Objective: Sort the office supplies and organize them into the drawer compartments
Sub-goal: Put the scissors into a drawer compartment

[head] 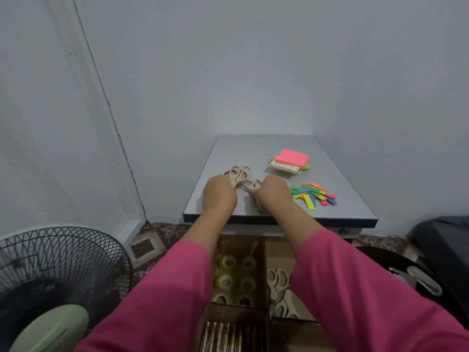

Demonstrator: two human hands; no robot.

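A pile of beige-handled scissors (239,175) lies at the left of the grey tabletop (337,204). My left hand (218,195) curls over the pile's left side and grips scissors. My right hand (275,194) holds another beige pair of scissors (252,185) at the pile's right side. Below the table, the open drawer (265,275) shows a compartment with several tape rolls (236,278), one with scissors (278,280), and a front one with gold pens (228,336). My pink sleeves hide much of the drawer.
A stack of sticky notes (290,161) with a pink top sits at the table's back right. Several coloured paper strips (313,194) lie in front of it. A standing fan (53,283) is at the lower left, a dark bin (396,257) at the right.
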